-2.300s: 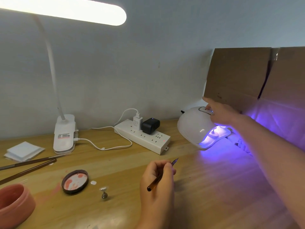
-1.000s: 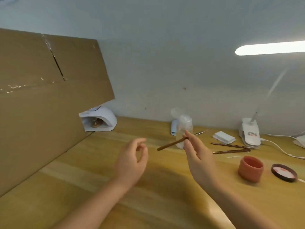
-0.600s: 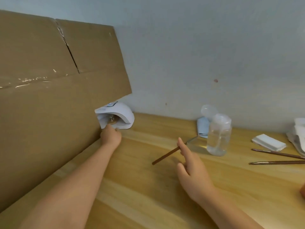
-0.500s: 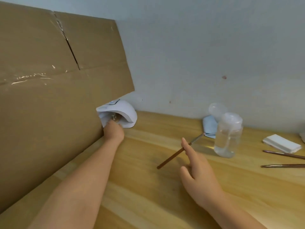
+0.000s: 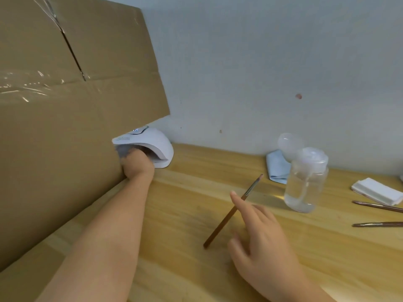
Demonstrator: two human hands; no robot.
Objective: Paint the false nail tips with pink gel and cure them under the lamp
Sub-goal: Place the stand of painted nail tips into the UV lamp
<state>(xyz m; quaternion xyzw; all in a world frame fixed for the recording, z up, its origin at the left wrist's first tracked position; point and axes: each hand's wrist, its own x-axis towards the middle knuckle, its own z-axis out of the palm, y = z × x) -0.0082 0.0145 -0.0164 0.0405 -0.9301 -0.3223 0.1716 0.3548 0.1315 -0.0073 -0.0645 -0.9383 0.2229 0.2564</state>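
Item: left hand (image 5: 136, 164) reached inside curing lamp (image 5: 150, 141), grip hidden; right hand (image 5: 261, 234) beside lamp pinched brush (image 5: 231, 212); withdrawing slowly would avoid smears.

Wooden table (image 5: 185, 269): lamp (image 5: 152, 144), bottle (image 5: 305, 184), cloth (image 5: 277, 166), pads (image 5: 377, 190), brushes (image 5: 377, 224).

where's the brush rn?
Head view, centre-right: the brush is held in the right hand, bristles pointing toward the clear bottle, over the wooden table.
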